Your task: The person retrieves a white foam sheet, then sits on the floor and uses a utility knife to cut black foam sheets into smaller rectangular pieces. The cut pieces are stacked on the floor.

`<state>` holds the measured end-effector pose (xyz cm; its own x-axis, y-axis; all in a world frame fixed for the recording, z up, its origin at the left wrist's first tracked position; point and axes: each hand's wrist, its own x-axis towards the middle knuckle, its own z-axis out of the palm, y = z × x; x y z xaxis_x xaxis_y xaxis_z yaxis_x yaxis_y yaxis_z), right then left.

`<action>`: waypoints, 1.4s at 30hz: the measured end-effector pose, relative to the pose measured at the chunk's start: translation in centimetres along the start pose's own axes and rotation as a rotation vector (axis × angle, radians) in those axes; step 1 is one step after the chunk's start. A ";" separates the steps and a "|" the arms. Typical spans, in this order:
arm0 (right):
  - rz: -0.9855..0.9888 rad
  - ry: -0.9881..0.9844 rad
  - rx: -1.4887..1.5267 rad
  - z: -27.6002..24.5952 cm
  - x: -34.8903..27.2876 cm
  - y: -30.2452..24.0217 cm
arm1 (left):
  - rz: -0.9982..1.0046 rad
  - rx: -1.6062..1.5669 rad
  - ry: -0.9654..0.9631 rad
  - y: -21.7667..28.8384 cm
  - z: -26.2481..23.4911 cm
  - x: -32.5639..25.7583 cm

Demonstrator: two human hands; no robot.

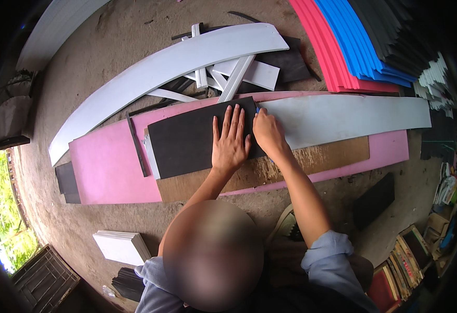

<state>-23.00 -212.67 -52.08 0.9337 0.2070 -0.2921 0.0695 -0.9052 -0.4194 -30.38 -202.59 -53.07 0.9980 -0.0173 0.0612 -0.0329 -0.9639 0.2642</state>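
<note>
Beyond the fingers, a long curved white sheet [150, 73] arcs over a heap of white strips [228, 78] and dark offcuts [291, 60]. Up and to the right of the fingers, foam sheets stand stacked on edge: red [327, 47], blue [356, 39], then black [395, 31]. Well below and left of the fingers, a small pile of white boards [120, 246] lies on the dirt floor [82, 62], with a dark crate [46, 279] beside it. Far right and below the fingers, books [408, 255] lie in a row.

The right hand [268, 134] hides most of a small blue tool [258, 110], its kind unclear.
</note>
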 end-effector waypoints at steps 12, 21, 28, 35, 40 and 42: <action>0.132 -0.363 0.026 -0.2 -4.6 2.3 | -0.012 0.032 0.084 0.1 0.8 -0.4; 0.097 -0.253 0.042 1.2 -11.9 5.4 | 0.022 0.074 0.134 0.2 1.3 -0.2; 0.246 -0.371 0.300 -5.9 -10.4 5.0 | -0.142 -0.003 -0.014 2.7 0.3 0.1; 0.025 0.122 0.206 -0.2 -5.7 2.3 | -0.210 0.088 -0.005 0.4 -0.5 -2.2; -0.099 0.075 0.160 3.1 -6.0 -1.7 | -0.345 0.153 0.001 -5.3 -2.8 -6.8; -0.124 0.082 0.158 3.6 -5.6 -2.3 | -0.423 0.223 -0.003 -7.2 -3.7 -8.2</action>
<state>-29.66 -210.39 -52.58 0.9472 0.2767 -0.1619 0.1357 -0.8036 -0.5794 -38.57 -194.49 -51.93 0.9212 0.3888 -0.0102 0.3888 -0.9198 0.0521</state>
